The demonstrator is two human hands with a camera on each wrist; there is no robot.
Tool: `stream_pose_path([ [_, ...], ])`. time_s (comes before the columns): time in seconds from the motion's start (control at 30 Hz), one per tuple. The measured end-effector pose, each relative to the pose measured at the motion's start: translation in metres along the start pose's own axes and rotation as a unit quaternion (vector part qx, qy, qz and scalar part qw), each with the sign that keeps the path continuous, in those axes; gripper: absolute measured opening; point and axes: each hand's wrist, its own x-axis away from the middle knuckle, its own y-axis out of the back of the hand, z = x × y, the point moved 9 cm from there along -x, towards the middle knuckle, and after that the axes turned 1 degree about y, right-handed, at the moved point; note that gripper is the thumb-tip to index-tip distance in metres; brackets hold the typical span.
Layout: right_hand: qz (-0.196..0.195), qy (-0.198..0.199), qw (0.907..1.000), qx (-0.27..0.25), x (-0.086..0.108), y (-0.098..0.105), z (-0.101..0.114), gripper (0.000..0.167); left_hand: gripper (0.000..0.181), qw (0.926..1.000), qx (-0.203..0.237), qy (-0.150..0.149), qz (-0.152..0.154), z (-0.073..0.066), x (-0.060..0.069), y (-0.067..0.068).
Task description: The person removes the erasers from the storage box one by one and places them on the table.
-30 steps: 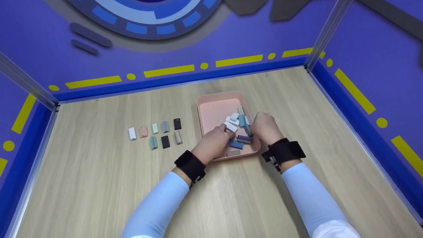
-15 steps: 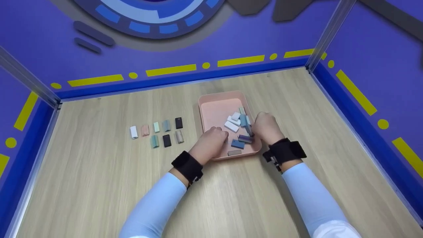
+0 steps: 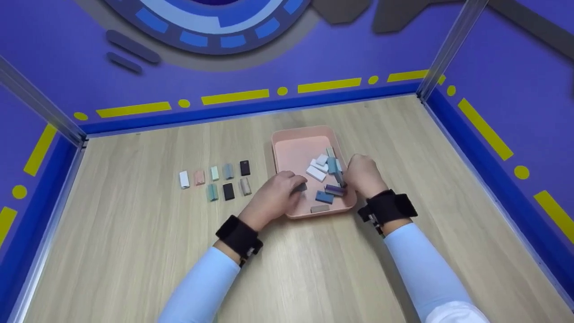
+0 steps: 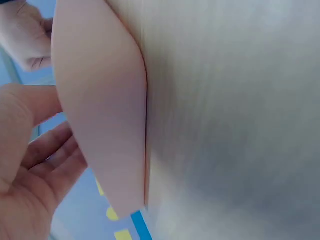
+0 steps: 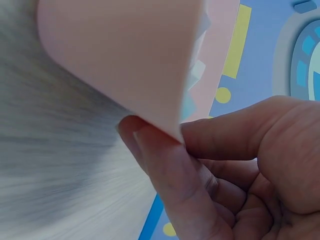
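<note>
Farthest to the left of the tray (image 3: 293, 150), on the tabletop (image 3: 112, 215), lies a white block (image 3: 184, 179), then a pink block (image 3: 199, 177). Next, closer to the tray, come three pairs: an aqua block (image 3: 212, 193) with a mint block (image 3: 214, 173) behind it, a black block (image 3: 228, 191) with a blue-grey block (image 3: 228, 171) behind it, and a beige block (image 3: 245, 186) with a second black block (image 3: 245, 168) behind it. The left sleeve (image 3: 197, 282) and its black band (image 3: 237, 234) are on the near side of the tray, to its left.

The left grip (image 3: 277, 194) reaches over the tray's left rim and pinches a grey block (image 3: 302, 187) at its fingertips, above the tray's left part. The left wrist view hides those fingertips behind the tray wall, so whether the block touches the tray cannot be told.

Farther right inside the tray is a small heap of white blocks (image 3: 316, 173). Against the tray's near wall sits a taupe block (image 3: 319, 209), and a little farther in is a blue block (image 3: 323, 197). A green block (image 3: 330, 152) lies toward the tray's far right, then a teal block (image 3: 332, 165), a purple block (image 3: 334, 191) and a slate block (image 3: 339, 179), close to its right wall.

The right grip (image 3: 364, 176) is outside the tray, thumb and fingers pinching its right rim; the slate block is just inside from it. The right sleeve (image 3: 426, 264) is nearest the person, right of the tray.
</note>
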Motion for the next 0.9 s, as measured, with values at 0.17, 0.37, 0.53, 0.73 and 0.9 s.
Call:
stream_pose_path([
  [0.17,-0.009,0.002,0.9999,0.006,-0.001,0.002,0.001,0.014,0.033,0.9936,0.031,0.093,-0.057,0.032,0.017,0.034],
  [0.37,0.011,-0.013,0.9998,0.006,-0.001,-0.001,-0.001,0.014,0.033,0.9704,0.047,0.192,-0.139,0.086,0.052,0.076],
  [0.53,0.019,-0.019,0.9996,-0.005,0.001,-0.001,-0.002,0.012,0.035,0.9397,0.040,0.272,-0.204,0.132,0.088,0.104],
  [0.73,0.029,-0.019,0.9993,-0.014,0.001,-0.002,-0.002,0.011,0.035,0.9066,0.039,0.375,-0.189,0.173,0.124,0.105],
  [0.9,0.031,-0.026,0.9989,-0.024,0.002,-0.004,-0.002,0.010,0.021,0.8919,0.017,0.417,-0.174,0.184,0.138,0.098],
])
